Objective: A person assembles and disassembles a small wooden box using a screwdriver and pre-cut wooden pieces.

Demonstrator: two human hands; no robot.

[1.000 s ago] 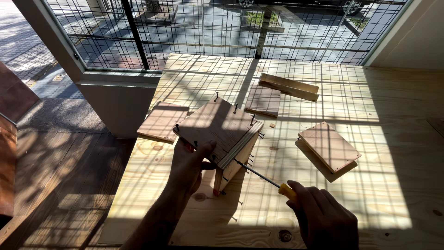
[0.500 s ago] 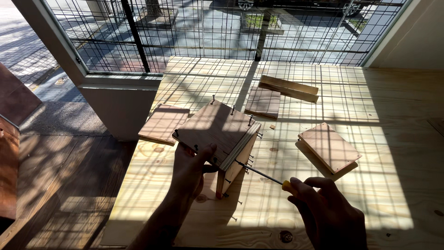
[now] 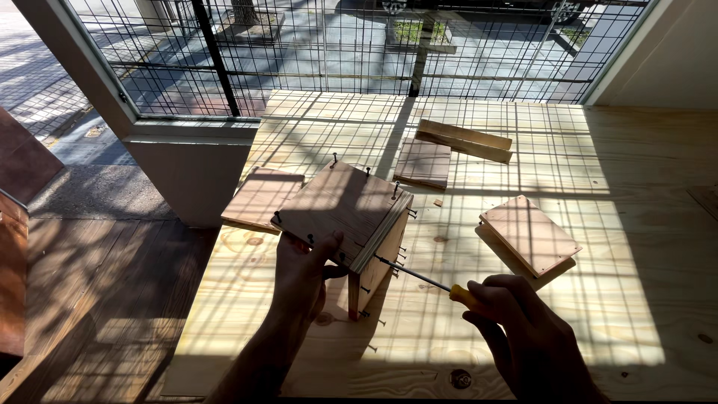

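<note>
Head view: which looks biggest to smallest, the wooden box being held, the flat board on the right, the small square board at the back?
1. Wooden box, though it is nearest the camera.
2. Flat board on the right.
3. Small square board, farthest away, so its true size is unsure.

Left hand (image 3: 303, 273) grips the near edge of the wooden box (image 3: 348, 224); protruding screws along the box's rim and side block a close pass there. Right hand (image 3: 516, 329) holds the screwdriver (image 3: 426, 280), whose shaft bars the gap between the hands. Flat panel (image 3: 529, 236) lies just beyond the right hand. Bare plywood table (image 3: 419, 352) lies open below and between the hands.
</note>
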